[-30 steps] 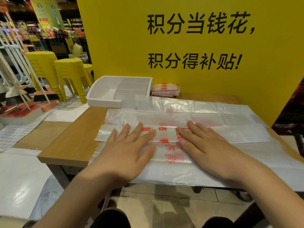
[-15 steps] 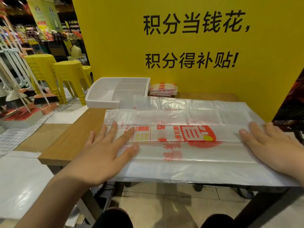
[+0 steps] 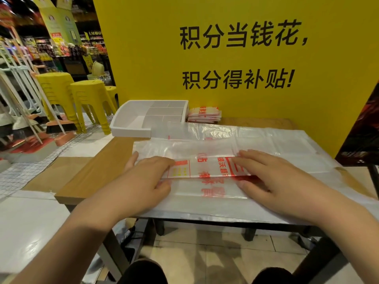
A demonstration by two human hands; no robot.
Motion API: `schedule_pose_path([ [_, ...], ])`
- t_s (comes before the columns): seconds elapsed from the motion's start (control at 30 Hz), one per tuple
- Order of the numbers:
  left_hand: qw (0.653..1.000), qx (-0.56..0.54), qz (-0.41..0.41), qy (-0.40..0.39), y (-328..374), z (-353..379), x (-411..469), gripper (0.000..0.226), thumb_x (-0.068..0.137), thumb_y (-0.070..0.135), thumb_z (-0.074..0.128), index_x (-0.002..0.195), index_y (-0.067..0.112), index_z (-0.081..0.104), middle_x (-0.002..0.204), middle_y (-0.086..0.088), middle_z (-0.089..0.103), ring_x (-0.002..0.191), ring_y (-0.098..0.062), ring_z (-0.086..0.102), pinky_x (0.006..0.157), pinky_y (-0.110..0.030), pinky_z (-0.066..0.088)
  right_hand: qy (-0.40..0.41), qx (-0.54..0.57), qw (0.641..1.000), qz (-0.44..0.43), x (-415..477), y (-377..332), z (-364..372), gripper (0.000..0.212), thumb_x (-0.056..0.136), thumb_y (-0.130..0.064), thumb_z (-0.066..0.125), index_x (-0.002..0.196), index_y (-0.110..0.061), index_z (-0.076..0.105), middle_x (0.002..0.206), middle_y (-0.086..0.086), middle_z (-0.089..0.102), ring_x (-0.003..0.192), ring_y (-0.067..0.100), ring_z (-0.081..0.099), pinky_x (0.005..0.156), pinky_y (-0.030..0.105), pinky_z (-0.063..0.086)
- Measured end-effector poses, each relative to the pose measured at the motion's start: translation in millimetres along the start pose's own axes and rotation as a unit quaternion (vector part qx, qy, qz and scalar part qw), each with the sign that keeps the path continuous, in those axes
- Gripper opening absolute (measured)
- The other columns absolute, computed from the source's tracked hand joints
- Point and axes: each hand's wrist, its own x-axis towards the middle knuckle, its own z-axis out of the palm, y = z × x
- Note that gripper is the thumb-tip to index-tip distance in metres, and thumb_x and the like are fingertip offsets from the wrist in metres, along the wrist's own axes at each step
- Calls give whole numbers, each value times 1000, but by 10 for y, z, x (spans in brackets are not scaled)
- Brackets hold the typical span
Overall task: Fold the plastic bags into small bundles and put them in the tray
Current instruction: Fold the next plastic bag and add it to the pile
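**Halfway through a fold: both hands on the bag**

Seen from above, a person works at a table (image 3: 98, 173) in a shop. The bag (image 3: 207, 171), clear plastic with red print, lies flat near the middle of the table, folded into a long strip that runs left to right.

The left hand (image 3: 143, 179) is on the strip's left end and the right hand (image 3: 274, 177) is further right, with bare print showing between them. On each hand the fingers (image 3: 158, 161) lie almost straight over the top of the strip. Each thumb seems to tuck against the near edge, making a light pinch.

The bag looks narrowed lengthwise but is not yet a small bundle. The next move likely calls for another fold of the strip, pressed down firmly so the slick plastic does not spring open.

The tray (image 3: 131, 128), white with dividers, sits at the far left corner of the table. A stack of bundles (image 3: 205, 114) lies just right of it, against a yellow board (image 3: 143, 68) with black lettering. More plastic sheets (image 3: 287, 144) cover the right of the table. Bare wood shows on the left.

Far left stand yellow stools (image 3: 90, 99), brooms (image 3: 59, 127) and stocked shelves (image 3: 92, 44).
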Motion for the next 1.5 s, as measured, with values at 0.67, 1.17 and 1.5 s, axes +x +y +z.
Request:
schedule_pose_path([
  [0.67, 998, -63, 10, 13, -150, -309, 35, 33, 103, 45, 40, 135, 47, 45, 120, 15, 62, 103, -10, 57, 93, -35, 47, 36, -59, 997, 44, 120, -164, -257, 46, 99, -58, 27, 143, -49, 37, 136, -24, 52, 118, 14, 57, 85, 35, 47],
  [1.17, 998, 58, -8, 4, -38, 55, 276, 56, 108, 28, 27, 160, 27, 8, 168, 6, 1, 153, -11, -5, 123, -42, -11, 24, -49, 996, 73, 338, -66, 18, 45, 104, -37, 35, 149, -30, 40, 152, -7, 44, 135, 19, 43, 110, 34, 37],
  [1.5, 998, 12, 59, -13, 468, 289, 189, 57, 106, 44, 18, 160, 30, 3, 167, 8, -7, 152, -7, -10, 123, -35, -5, -72, 6, 996, 49, 385, -393, 227, 60, 104, -48, 10, 160, -28, -1, 166, -13, -10, 151, 2, -11, 124, 30, -5],
])
